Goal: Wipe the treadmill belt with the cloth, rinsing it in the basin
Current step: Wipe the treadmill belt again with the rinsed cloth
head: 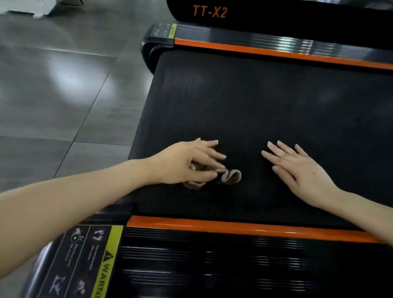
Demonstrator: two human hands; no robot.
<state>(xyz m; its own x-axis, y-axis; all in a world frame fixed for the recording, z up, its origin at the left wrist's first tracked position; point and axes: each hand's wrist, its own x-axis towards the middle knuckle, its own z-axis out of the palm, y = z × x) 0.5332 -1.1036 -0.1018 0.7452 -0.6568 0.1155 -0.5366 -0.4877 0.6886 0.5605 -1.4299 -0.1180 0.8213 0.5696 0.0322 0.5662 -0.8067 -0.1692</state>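
Note:
The black treadmill belt (274, 107) runs across the view between two orange-edged side rails. A crumpled brown cloth with a pale edge (229, 176) lies on the belt near its left end. My left hand (185, 162) is on top of the cloth, with the thumb and fingers pinching its folds. My right hand (302, 169) lies flat on the belt to the right of the cloth, fingers straight and spread, apart from the cloth. The basin is out of view.
The near side rail (241, 266) is ribbed black with a yellow warning label (105, 265) at its left end. A second black machine marked TT-X2 (209, 11) stands beyond the far rail. Grey tiled floor (57, 82) spreads to the left, with a white base (27, 0) at top left.

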